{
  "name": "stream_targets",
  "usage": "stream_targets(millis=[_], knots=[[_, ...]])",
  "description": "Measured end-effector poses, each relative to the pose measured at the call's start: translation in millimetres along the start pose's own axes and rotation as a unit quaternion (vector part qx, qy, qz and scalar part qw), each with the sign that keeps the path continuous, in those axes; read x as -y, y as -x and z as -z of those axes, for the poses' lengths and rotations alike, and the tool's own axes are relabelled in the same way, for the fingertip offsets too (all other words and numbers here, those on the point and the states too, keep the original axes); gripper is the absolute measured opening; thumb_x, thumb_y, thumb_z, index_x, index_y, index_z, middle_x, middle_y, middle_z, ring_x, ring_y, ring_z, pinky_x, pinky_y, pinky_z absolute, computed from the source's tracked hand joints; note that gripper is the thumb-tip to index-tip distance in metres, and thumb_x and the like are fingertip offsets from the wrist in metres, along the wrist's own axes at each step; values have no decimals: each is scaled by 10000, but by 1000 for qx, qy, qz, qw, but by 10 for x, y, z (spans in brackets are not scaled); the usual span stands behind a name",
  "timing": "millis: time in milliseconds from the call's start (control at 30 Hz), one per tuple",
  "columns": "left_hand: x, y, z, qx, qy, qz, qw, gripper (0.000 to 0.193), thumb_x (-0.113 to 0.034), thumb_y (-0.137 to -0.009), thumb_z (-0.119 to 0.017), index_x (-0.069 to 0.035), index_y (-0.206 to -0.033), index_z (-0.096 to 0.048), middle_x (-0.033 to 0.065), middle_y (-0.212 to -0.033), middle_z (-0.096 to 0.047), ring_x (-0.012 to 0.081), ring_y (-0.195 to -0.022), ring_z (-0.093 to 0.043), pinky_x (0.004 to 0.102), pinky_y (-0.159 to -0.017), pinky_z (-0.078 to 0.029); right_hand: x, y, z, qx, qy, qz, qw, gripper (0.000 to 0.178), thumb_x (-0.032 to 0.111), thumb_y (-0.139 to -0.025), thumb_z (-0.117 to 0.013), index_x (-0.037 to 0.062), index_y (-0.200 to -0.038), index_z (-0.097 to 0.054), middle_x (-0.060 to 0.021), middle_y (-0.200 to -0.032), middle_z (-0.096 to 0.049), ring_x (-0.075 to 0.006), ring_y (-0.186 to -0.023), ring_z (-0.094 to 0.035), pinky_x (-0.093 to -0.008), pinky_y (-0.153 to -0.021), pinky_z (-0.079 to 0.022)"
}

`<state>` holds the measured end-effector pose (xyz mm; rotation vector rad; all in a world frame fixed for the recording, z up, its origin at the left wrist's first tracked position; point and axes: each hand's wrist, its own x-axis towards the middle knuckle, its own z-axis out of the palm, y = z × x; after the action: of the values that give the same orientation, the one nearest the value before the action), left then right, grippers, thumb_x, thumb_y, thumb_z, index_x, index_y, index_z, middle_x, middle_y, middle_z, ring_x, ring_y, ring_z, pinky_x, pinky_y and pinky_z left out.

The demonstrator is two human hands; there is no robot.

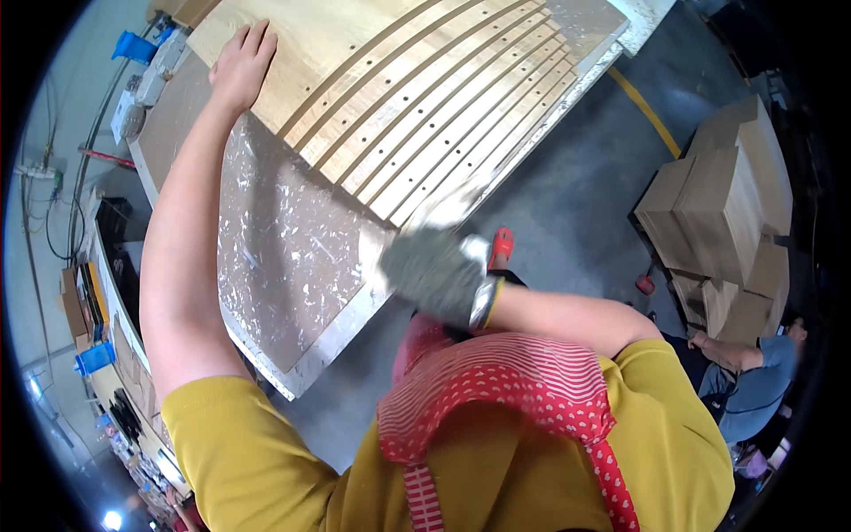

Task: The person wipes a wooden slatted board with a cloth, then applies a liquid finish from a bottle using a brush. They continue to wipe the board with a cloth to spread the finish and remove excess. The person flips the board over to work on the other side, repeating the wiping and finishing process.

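Note:
A pale wooden panel (292,53) lies on the worktable (284,257). Several curved grooves and rows of small dark holes run across it. My bare left hand (244,66) rests flat on the panel's left part, fingers stretched out, holding nothing. At the panel's near corner is my right hand (434,270) in a grey work glove with a yellow-edged cuff. Motion smears its fingers, so their grip is hidden. A pale, shiny blur (448,208) shows between the glove and the panel's edge; I cannot make out what it is.
White flecks and scuffs cover the tabletop. Stacked cardboard (722,204) stands on the floor to the right, beyond a yellow floor line (645,111). A co-worker in a blue-grey shirt (753,386) is at the lower right. Blue bins (135,47) and shelves line the left.

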<state>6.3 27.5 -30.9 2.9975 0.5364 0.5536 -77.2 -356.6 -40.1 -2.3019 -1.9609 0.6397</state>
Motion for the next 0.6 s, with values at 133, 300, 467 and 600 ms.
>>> stream_targets(millis=[133,300,467,600], knots=[[78,-3,-34,-6,-16,7,1000,557,-532,-938,-359,-268,-1426,-412,114,-1475,-392,273,-1362,-358,500,-1079,-273,-145,264,-150,-184,-205,106,955,228,158,-808,-602,93,-1006,-693,-118,-1000,-681,-274,-858,-675,-378,-724,-550],[26,72,70,-21,-1,-12,1000,540,-513,-944,-368,-257,-1416,-423,123,-1458,-412,287,-1342,-388,483,-1069,-304,-1515,597,174,-501,-114,-103,852,274,135,-843,-619,77,-1106,-672,-138,-989,-658,-279,-902,-629,-368,-828,-503],[-134,35,103,-7,-15,-15,1000,533,-477,-958,-371,-218,-1421,-418,129,-1472,-388,293,-1356,-362,437,-1085,-294,-1637,411,-185,-508,4,-150,848,320,111,-751,-689,69,-1067,-672,-164,-954,-640,-353,-904,-616,-419,-796,-490],[-89,52,72,-13,-24,2,1000,549,-512,-946,-365,-254,-1429,-404,106,-1474,-391,281,-1356,-364,476,-1074,-293,-1249,336,-378,-476,-27,-63,877,321,116,-727,-678,80,-1046,-681,-156,-986,-657,-338,-896,-630,-441,-788,-499]])
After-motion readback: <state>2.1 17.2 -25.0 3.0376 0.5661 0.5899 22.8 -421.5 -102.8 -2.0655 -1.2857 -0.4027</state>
